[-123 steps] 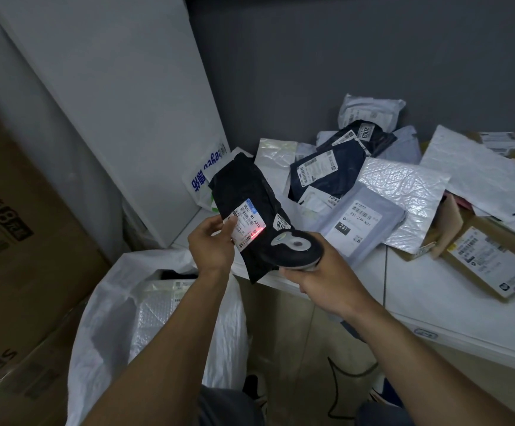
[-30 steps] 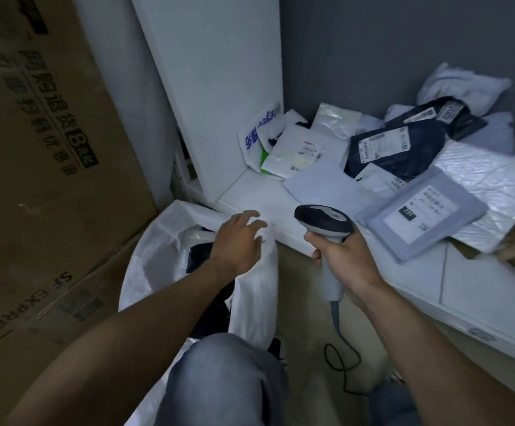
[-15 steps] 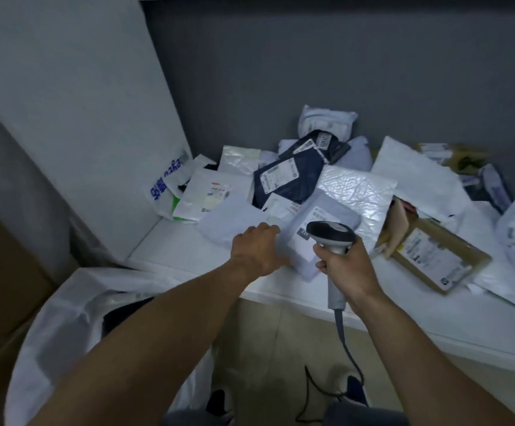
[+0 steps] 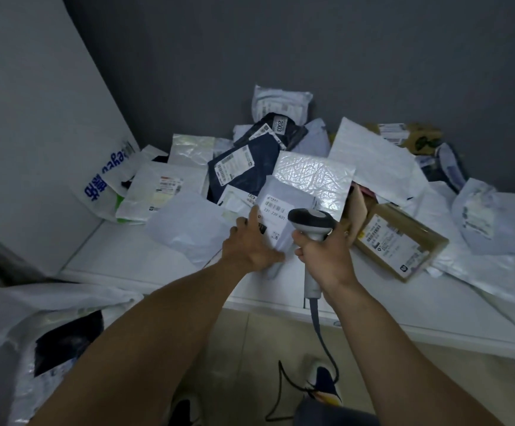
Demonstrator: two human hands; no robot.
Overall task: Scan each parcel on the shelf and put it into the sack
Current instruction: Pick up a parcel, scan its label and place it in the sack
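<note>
while right hand (image 4: 326, 256) clamps scanner (image 4: 311, 218), left hand (image 4: 250, 244) fingers (image 4: 254, 215) pinch white-labelled pale grey parcel (image 4: 283, 204).

I read this as a courier parcel depot. A white shelf (image 4: 121, 259) is heaped with shipments bearing barcode labels: a grey mailer (image 4: 283, 204), a navy mailer (image 4: 243, 170), a brown carton (image 4: 403, 241). A corded barcode scanner (image 4: 311, 221) is in use, and a white sack (image 4: 1, 318) sits open below.

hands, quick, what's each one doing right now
left hand: fingers on the grey parcel, a grip cannot be told
right hand: holds the scanner
</note>
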